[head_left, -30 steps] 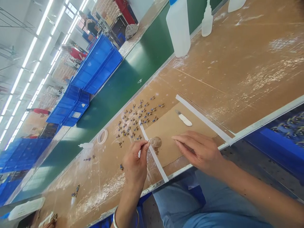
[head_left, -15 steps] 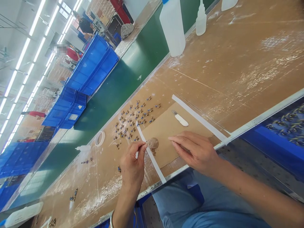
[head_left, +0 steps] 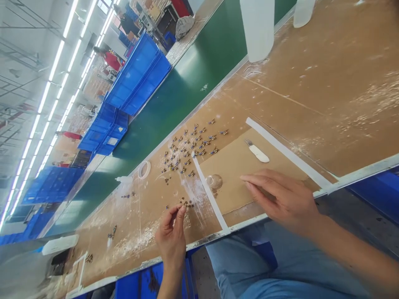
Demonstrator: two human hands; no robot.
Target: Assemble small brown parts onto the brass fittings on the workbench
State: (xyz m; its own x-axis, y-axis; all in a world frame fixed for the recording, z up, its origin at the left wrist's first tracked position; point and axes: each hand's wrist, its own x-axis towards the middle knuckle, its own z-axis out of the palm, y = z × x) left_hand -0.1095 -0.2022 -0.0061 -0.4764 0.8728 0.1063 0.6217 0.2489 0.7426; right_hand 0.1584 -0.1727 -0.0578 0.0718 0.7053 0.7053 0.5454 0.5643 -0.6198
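Note:
My left hand [head_left: 171,236] is closed in a pinch beside several small dark round pieces [head_left: 189,203] on the brown tabletop. Whatever lies between its fingertips is too small to make out. My right hand [head_left: 283,199] hovers over a tan cardboard sheet [head_left: 232,166], thumb and forefinger brought together; anything between them cannot be made out. Between the hands, a small clear round dish [head_left: 215,181] sits at the sheet's left side. A knife with a white handle [head_left: 259,153] lies on the sheet beyond my right hand. Farther out spreads a cluster of small gold-and-blue metal parts [head_left: 187,153].
White tape strips [head_left: 207,193] border the sheet. A tape roll [head_left: 144,170] and a small white bottle [head_left: 124,179] lie at the left. A large white bottle [head_left: 258,33] stands at the back. Beyond run a green belt [head_left: 193,70] and blue crates [head_left: 137,74]; people are in the distance.
My left hand has moved from beside the clear dish back toward the table's near edge, by the small round pieces. My right hand keeps its pinched pose over the sheet. The view has shifted.

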